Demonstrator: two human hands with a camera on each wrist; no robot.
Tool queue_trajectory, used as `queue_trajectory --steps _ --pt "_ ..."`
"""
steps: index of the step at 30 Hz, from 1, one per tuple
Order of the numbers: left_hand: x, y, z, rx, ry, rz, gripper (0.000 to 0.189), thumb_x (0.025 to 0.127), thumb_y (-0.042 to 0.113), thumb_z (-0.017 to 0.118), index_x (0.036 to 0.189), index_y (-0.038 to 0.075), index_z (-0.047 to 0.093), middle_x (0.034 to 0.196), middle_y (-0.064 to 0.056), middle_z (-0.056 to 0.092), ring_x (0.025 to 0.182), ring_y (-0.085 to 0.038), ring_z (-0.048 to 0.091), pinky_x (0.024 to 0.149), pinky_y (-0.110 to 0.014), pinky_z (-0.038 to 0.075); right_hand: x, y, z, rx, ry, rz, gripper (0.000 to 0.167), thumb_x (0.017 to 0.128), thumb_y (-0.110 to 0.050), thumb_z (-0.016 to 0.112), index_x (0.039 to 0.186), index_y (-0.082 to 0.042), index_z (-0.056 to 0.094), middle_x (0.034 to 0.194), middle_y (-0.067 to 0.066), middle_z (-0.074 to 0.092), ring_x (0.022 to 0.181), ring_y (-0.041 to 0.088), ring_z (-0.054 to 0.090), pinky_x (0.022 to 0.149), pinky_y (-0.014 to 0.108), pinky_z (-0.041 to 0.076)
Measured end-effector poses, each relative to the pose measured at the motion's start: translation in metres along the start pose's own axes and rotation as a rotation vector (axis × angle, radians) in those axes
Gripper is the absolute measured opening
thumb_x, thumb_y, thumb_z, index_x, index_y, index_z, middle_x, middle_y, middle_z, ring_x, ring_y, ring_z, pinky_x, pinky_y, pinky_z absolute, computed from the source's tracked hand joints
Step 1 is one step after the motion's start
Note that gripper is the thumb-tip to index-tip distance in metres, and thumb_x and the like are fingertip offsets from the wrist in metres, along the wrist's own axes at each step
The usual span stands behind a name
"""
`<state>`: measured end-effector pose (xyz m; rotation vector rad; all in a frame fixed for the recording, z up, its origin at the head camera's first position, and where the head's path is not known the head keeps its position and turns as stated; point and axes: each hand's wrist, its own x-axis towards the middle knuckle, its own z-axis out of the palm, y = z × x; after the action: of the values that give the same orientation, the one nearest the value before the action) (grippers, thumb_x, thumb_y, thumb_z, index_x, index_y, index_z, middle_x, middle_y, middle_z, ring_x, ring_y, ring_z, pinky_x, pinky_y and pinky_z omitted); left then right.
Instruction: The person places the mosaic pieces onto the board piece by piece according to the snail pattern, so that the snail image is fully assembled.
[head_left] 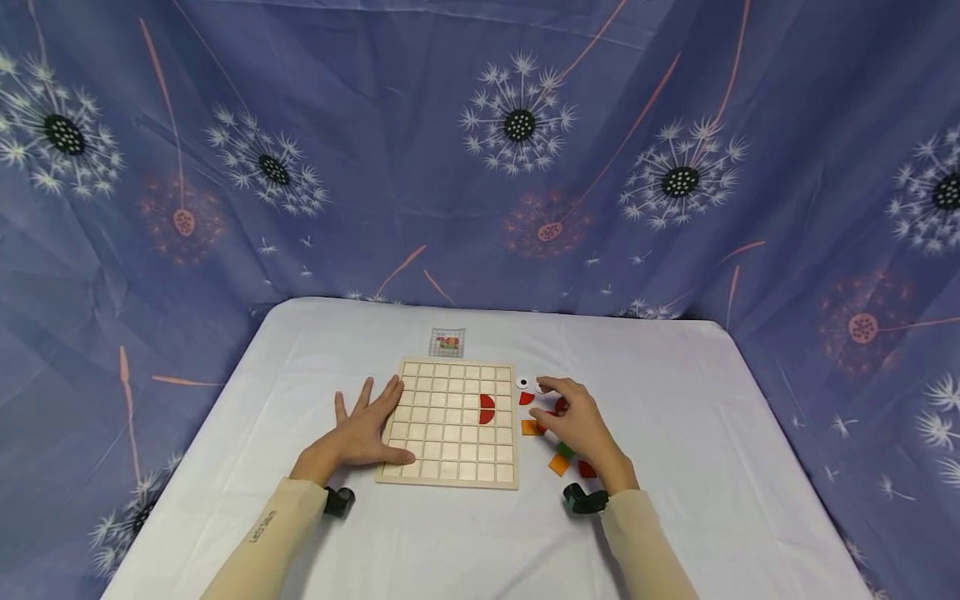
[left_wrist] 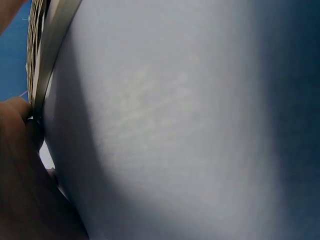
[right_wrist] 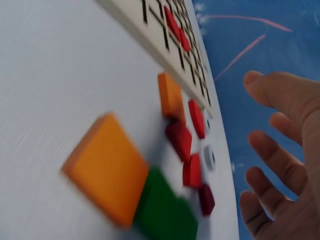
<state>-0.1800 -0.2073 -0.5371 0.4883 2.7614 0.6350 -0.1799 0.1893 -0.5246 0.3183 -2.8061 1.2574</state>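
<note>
While our left hand (head_left: 365,433) rests wide on the grid board's (head_left: 446,482) left edge, our right hand (head_left: 577,419), empty and loosely spread, is over loose pieces (head_left: 558,464) beside the right edge; pinching the nearer white disc (right_wrist: 208,157) by its rim should disturb no neighbours.

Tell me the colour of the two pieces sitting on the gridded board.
Both pieces are red; they show best in the head view.
</note>
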Motion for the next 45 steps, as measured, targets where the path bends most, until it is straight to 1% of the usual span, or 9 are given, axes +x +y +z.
queue_trajectory --steps 4,10,13,19,22,27,32,40,45 --pt "0.000 0.000 -0.001 -0.001 0.001 0.000 0.133 0.069 0.073 0.081 0.167 0.013 0.013 0.175 -0.007 0.008 0.158 -0.048 -0.006 0.109 -0.079 -0.019 -0.006 0.006 -0.002 -0.015 -0.020 0.023 0.054 0.087 -0.024 0.084 0.137 -0.014 0.066 0.123 0.005 0.070 0.111 0.026 0.055 0.097 0.047 0.052" --pt "-0.001 -0.001 -0.001 -0.003 0.009 0.000 0.134 0.068 0.074 0.081 0.167 0.013 0.013 0.175 -0.007 0.009 0.158 -0.049 -0.005 0.110 -0.080 -0.019 -0.009 0.009 0.002 -0.031 -0.070 0.037 0.050 0.087 -0.022 0.085 0.133 -0.013 0.069 0.118 0.003 0.070 0.124 0.027 0.051 0.106 0.050 0.050" --pt "-0.001 -0.003 0.000 -0.004 0.007 -0.001 0.134 0.068 0.075 0.080 0.167 0.014 0.013 0.175 -0.007 0.008 0.158 -0.048 -0.006 0.109 -0.079 -0.019 -0.008 0.007 0.005 -0.025 -0.086 0.042 0.047 0.086 -0.021 0.085 0.130 -0.013 0.071 0.116 0.002 0.071 0.126 0.027 0.049 0.108 0.050 0.047" --pt "0.000 -0.003 0.002 -0.004 0.008 -0.002 0.135 0.067 0.075 0.080 0.167 0.015 0.013 0.175 -0.005 0.008 0.158 -0.048 -0.007 0.109 -0.079 -0.020 -0.008 0.007 0.014 -0.044 -0.108 0.033 0.039 0.085 -0.020 0.086 0.121 -0.013 0.075 0.112 -0.001 0.072 0.125 0.025 0.049 0.106 0.047 0.047" --pt "0.000 -0.003 0.003 -0.007 0.010 -0.001 0.134 0.067 0.075 0.080 0.167 0.015 0.013 0.175 -0.005 0.008 0.158 -0.048 -0.006 0.109 -0.079 -0.020 -0.008 0.007 0.017 -0.068 -0.129 0.022 0.037 0.084 -0.020 0.086 0.120 -0.013 0.076 0.114 -0.001 0.072 0.124 0.027 0.049 0.107 0.048 0.045" --pt "-0.001 -0.001 0.002 -0.013 0.008 -0.001 0.134 0.068 0.074 0.081 0.167 0.014 0.013 0.175 -0.006 0.008 0.158 -0.049 -0.006 0.109 -0.079 -0.020 -0.009 0.009 0.019 -0.129 -0.146 0.012 0.034 0.084 -0.017 0.086 0.117 -0.015 0.077 0.119 0.001 0.073 0.122 0.028 0.050 0.108 0.050 0.043" --pt "-0.001 0.000 0.000 -0.011 0.008 -0.006 0.134 0.067 0.073 0.082 0.167 0.014 0.013 0.175 -0.006 0.009 0.158 -0.048 -0.005 0.110 -0.080 -0.019 -0.009 0.011 0.018 -0.151 -0.149 0.019 0.030 0.083 -0.017 0.086 0.112 -0.015 0.079 0.114 0.000 0.073 0.119 0.028 0.050 0.106 0.049 0.044" --pt "0.000 0.000 -0.001 -0.002 0.005 -0.007 0.134 0.067 0.073 0.081 0.167 0.014 0.013 0.175 -0.006 0.009 0.158 -0.048 -0.005 0.110 -0.079 -0.018 -0.003 0.006 0.017 -0.123 -0.147 0.031 0.024 0.084 -0.019 0.084 0.107 -0.017 0.078 0.109 -0.003 0.070 0.120 0.027 0.049 0.105 0.047 0.047" --pt "0.001 -0.002 0.001 0.007 0.006 -0.010 0.135 0.067 0.074 0.081 0.167 0.015 0.013 0.175 -0.005 0.009 0.158 -0.047 -0.005 0.110 -0.080 -0.018 0.003 0.000 0.020 -0.080 -0.148 -0.012 0.023 0.085 -0.020 0.083 0.108 -0.019 0.078 0.103 -0.005 0.069 0.113 0.025 0.050 0.095 0.042 0.047"
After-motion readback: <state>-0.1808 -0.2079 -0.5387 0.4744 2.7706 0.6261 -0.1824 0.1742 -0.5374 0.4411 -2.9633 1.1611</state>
